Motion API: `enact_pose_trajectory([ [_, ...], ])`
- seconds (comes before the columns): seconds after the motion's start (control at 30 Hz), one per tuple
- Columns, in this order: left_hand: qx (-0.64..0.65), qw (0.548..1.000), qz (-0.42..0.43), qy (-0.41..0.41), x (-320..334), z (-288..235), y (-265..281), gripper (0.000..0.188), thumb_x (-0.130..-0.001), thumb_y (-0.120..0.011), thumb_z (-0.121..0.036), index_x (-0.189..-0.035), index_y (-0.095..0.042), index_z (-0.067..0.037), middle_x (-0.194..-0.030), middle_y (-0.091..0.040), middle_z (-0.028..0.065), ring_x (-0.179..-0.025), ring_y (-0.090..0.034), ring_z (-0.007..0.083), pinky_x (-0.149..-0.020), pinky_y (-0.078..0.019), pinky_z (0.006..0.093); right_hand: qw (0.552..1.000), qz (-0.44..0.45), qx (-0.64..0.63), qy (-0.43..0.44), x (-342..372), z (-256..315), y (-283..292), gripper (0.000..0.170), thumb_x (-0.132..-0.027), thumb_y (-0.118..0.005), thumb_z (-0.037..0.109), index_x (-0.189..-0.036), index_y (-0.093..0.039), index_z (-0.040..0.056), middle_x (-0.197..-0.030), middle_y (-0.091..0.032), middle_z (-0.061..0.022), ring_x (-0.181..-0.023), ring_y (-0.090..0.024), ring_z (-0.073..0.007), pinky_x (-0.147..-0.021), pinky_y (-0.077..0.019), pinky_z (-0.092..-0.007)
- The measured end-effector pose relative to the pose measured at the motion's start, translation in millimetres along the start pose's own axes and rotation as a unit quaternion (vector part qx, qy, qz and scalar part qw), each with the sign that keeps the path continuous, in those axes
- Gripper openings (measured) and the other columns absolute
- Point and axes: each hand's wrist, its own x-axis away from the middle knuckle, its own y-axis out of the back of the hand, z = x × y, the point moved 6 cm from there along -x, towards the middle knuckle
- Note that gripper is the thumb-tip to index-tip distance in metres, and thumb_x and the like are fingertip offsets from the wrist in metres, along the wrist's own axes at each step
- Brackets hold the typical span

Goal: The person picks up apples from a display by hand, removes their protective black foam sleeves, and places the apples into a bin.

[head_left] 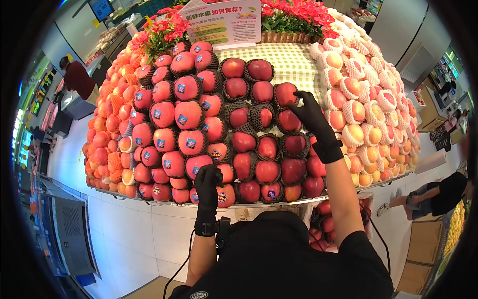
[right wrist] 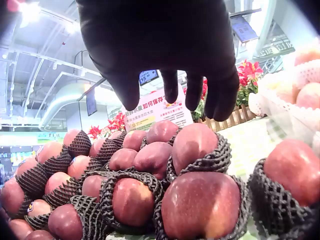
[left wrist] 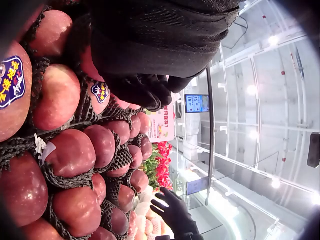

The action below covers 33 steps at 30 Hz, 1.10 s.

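Observation:
Rows of red apples in black foam nets fill the middle of the display. My right hand (head_left: 311, 117), in a black glove, is by the apple (head_left: 286, 94) at the upper right end of the dark rows, fingers reaching over its right side. In the right wrist view the fingers of that hand (right wrist: 160, 60) hang spread above the netted apples (right wrist: 201, 205), gripping nothing. My left hand (head_left: 207, 188), also gloved, is low over the front rows beside a labelled apple (head_left: 225, 196); its fingers are bent, and in the left wrist view this hand (left wrist: 150, 55) shows nothing held.
A green checked cloth (head_left: 294, 62) lies behind the dark apples. Pale-netted fruit (head_left: 353, 134) is piled right, orange-netted fruit (head_left: 114, 119) left. A sign (head_left: 224, 22) and red flowers (head_left: 294, 17) stand at the back. A person (head_left: 438, 197) is at the right, another (head_left: 78, 79) at the left.

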Motion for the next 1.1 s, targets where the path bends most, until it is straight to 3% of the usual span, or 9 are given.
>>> enact_pose_trajectory([
  [0.2,0.014,1.000,-0.007,-0.003,3.8,5.1,7.2,0.016,-0.096,-0.053,-0.017,-0.095,-0.057,-0.001,-0.072,-0.058,0.0065,-0.058,-0.052,0.0112,-0.051,-0.0422,0.0249,0.991,0.010,0.131,0.019,-53.2,23.2,-26.0,0.087,-0.064,-0.083,0.034,-0.137,-0.042,0.0101,-0.137,-0.041,-0.0242,-0.123,-0.043,-0.0436,-0.100,-0.0418,-0.0495],
  [0.33,0.024,0.999,-0.022,-0.003,5.5,5.7,6.8,0.016,-0.096,-0.053,-0.016,-0.094,-0.056,0.000,-0.073,-0.058,0.0069,-0.058,-0.052,0.0112,-0.052,-0.0423,0.0254,0.991,0.022,0.132,0.017,-91.4,22.5,-57.1,0.094,-0.060,-0.085,0.035,-0.140,-0.039,0.0161,-0.138,-0.039,-0.0245,-0.122,-0.044,-0.0441,-0.099,-0.0428,-0.0483],
  [0.47,0.020,0.999,-0.038,0.004,6.6,5.5,3.2,0.016,-0.096,-0.053,-0.016,-0.094,-0.056,0.000,-0.073,-0.059,0.0071,-0.058,-0.052,0.0114,-0.052,-0.0420,0.0255,0.991,0.070,0.111,-0.016,-119.7,28.6,-85.9,0.095,-0.060,-0.085,0.037,-0.139,-0.038,0.0152,-0.138,-0.038,-0.0236,-0.120,-0.046,-0.0419,-0.098,-0.0429,-0.0468],
  [0.57,0.021,0.999,-0.043,0.007,7.3,4.8,2.1,0.016,-0.096,-0.054,-0.015,-0.094,-0.056,0.000,-0.073,-0.059,0.0072,-0.058,-0.052,0.0115,-0.052,-0.0417,0.0256,0.978,0.010,0.208,-0.001,-139.3,25.8,-106.8,0.095,-0.060,-0.085,0.038,-0.139,-0.036,0.0184,-0.138,-0.036,-0.0222,-0.117,-0.047,-0.0413,-0.099,-0.0415,-0.0471],
  [0.6,0.023,0.999,-0.041,0.006,6.9,3.9,1.6,0.016,-0.096,-0.054,-0.015,-0.094,-0.056,0.000,-0.073,-0.059,0.0072,-0.058,-0.052,0.0115,-0.052,-0.0417,0.0256,0.980,0.019,0.198,0.001,-144.2,30.0,-111.9,0.097,-0.059,-0.087,0.035,-0.140,-0.034,0.0219,-0.139,-0.033,-0.0198,-0.118,-0.045,-0.0435,-0.099,-0.0399,-0.0508],
  [0.8,0.022,0.999,-0.035,-0.004,5.2,2.2,6.9,0.015,-0.096,-0.053,-0.014,-0.093,-0.056,0.000,-0.072,-0.058,0.0072,-0.058,-0.052,0.0118,-0.054,-0.0421,0.0262,0.958,0.116,0.226,-0.133,-155.6,36.5,-123.6,0.105,-0.055,-0.087,0.023,-0.144,-0.030,0.0232,-0.148,-0.024,-0.0199,-0.126,-0.037,-0.0493,-0.098,-0.0396,-0.0580],
  [0.9,0.018,0.999,-0.039,-0.006,5.3,-0.2,8.9,0.015,-0.096,-0.052,-0.014,-0.092,-0.056,0.000,-0.072,-0.058,0.0071,-0.058,-0.052,0.0120,-0.054,-0.0425,0.0263,0.956,0.092,0.239,-0.140,-158.8,33.0,-128.4,0.105,-0.055,-0.086,0.019,-0.143,-0.030,0.0265,-0.147,-0.026,-0.0164,-0.122,-0.040,-0.0466,-0.092,-0.0433,-0.0593],
  [1.1,0.020,0.998,-0.053,-0.004,7.0,-1.6,5.7,0.015,-0.096,-0.053,-0.014,-0.092,-0.056,0.000,-0.072,-0.057,0.0070,-0.059,-0.052,0.0126,-0.055,-0.0429,0.0270,0.968,0.071,0.196,-0.139,-160.0,28.9,-128.8,0.085,-0.056,-0.085,0.017,-0.130,-0.044,0.0224,-0.133,-0.038,-0.0137,-0.117,-0.045,-0.0450,-0.089,-0.0483,-0.0548],
])
